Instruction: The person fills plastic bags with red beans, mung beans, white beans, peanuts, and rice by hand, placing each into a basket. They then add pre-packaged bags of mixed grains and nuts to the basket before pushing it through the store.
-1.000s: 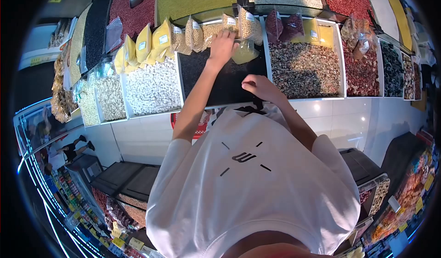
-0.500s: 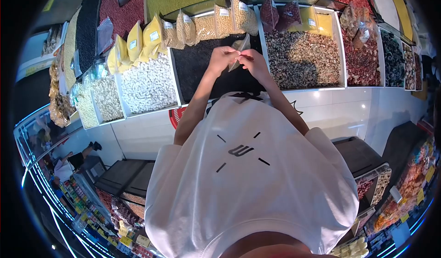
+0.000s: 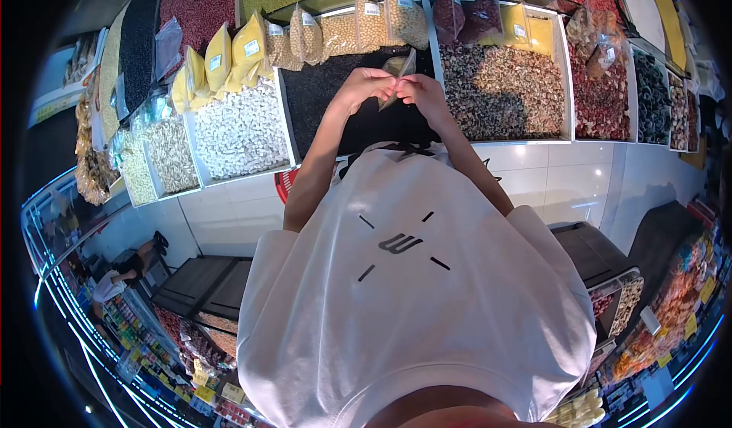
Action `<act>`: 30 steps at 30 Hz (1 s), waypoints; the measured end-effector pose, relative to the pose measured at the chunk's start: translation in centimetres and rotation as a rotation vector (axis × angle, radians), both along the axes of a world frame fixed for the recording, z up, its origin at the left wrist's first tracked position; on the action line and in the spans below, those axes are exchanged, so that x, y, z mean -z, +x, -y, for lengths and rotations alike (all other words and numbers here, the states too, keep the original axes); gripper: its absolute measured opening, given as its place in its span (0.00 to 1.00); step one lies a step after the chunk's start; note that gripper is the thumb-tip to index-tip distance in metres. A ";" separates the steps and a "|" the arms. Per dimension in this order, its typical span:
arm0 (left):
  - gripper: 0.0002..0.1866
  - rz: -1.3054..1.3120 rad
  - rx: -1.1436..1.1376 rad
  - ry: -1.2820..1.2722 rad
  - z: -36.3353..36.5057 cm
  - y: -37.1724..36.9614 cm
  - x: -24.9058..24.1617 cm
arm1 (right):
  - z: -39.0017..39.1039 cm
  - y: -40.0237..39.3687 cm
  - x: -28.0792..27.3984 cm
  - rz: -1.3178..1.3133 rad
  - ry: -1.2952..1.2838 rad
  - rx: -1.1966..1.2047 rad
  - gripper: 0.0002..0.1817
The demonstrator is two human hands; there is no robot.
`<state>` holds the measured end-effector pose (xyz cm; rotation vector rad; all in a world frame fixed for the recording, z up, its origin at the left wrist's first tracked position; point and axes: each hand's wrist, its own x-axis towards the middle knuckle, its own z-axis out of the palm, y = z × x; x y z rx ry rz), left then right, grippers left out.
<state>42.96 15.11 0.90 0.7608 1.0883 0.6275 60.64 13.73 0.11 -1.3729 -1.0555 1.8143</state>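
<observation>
Both hands pinch a small clear plastic bag (image 3: 397,65) with greenish-brown contents, above a compartment of black grains (image 3: 309,102). My left hand (image 3: 367,88) comes from the left, fingertips closed on the bag. My right hand (image 3: 421,94) meets it from the right, also closed on the bag, and the fingertips nearly touch. Part of the bag shows above the hands and part below them. Behind the hands stand filled bags of pale beans (image 3: 406,18).
White pieces fill a compartment (image 3: 240,134) on the left; mottled beans (image 3: 499,92) lie on the right. Yellow bags (image 3: 248,47) stand along the back left. A person (image 3: 126,272) is at the lower left. Dark-lidded bins (image 3: 194,283) stand behind.
The view has shifted slightly. Both hands remain on the bag, close together, with a little more of my left hand's fingers showing. The person at the lower left has moved slightly.
</observation>
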 end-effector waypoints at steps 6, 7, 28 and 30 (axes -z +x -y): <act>0.09 0.017 0.015 -0.034 -0.1 -0.1 0.2 | 0.0 0.0 -0.1 -0.013 -0.021 0.010 0.12; 0.08 0.009 0.016 -0.038 -0.1 -0.1 0.2 | 0.0 -0.1 -0.2 -0.006 -0.042 0.020 0.13; 0.08 -0.258 0.204 0.384 -0.2 0.9 -0.1 | -1.8 -1.7 2.0 -0.239 0.066 0.056 0.09; 0.08 -0.122 0.053 0.253 0.0 1.1 -0.3 | -1.4 -2.6 -0.2 -0.325 0.103 0.169 0.10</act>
